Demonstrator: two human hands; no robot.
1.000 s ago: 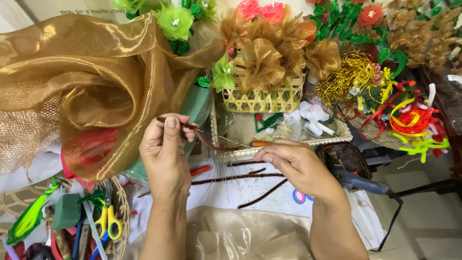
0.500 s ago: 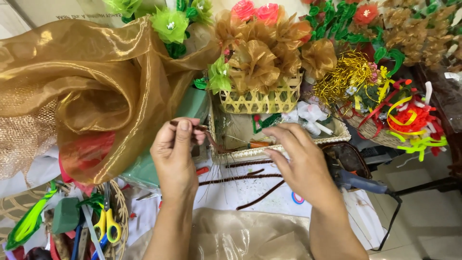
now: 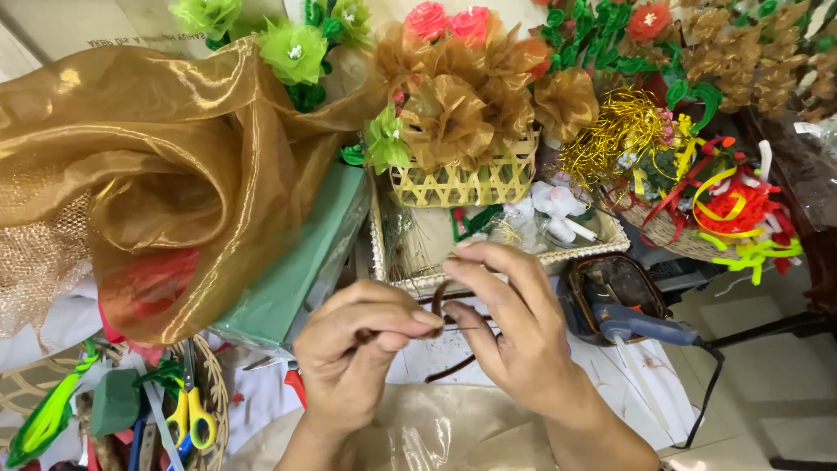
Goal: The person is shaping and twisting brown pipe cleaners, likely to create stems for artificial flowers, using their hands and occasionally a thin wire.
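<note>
Brown wire stem (image 3: 449,371) pinched by both closed hands, left hand (image 3: 357,349) and right hand (image 3: 514,336), gold organza (image 3: 157,174) crowding table's left edge, woven basket (image 3: 466,183) behind.

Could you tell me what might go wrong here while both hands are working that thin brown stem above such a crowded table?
The brown stem is pinched between the left hand and right hand; being so thin, it might kink or slip from the fingers. The glue gun lies close beside the right hand, so a sideways move could brush it. The gold fabric billows near the left hand and might snag.
</note>
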